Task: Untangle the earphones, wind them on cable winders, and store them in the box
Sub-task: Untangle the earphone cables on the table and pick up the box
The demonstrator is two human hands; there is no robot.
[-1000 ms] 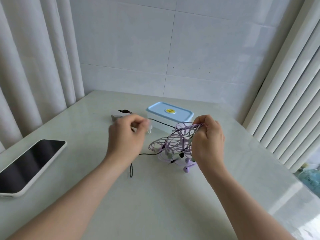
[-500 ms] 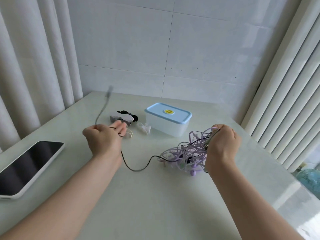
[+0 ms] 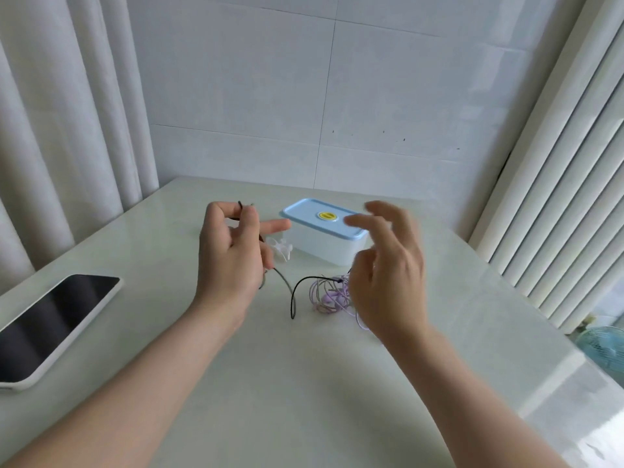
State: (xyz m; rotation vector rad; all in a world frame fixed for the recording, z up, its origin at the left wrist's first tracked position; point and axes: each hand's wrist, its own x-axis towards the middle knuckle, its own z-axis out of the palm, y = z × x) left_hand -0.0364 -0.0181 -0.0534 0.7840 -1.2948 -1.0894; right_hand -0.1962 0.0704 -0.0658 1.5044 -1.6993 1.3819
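Pinching black earphone cable point(image 3: 293, 300) in curled fingers, left hand point(image 3: 231, 258) hovers over surface point(image 3: 304, 383); right hand point(image 3: 388, 271), fingers spread, holds nothing above purple earphone tangle point(image 3: 328, 296) lying near lidded box point(image 3: 317, 246).

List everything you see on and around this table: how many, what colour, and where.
table: one, pale greenish white, fills the lower view
box: one, whitish with a shut light blue lid, far middle of the table
phone: one, black screen, white edge, table's left edge
purple earphones: one tangled bunch, in front of the box
black cable: one, runs from the bunch to the left hand
cable winder: one visible, white, left of the box
curtains: white, both sides
fan: one, pale teal, lower right
left hand: pinches the black cable
right hand: fingers spread, blurred, over the bunch
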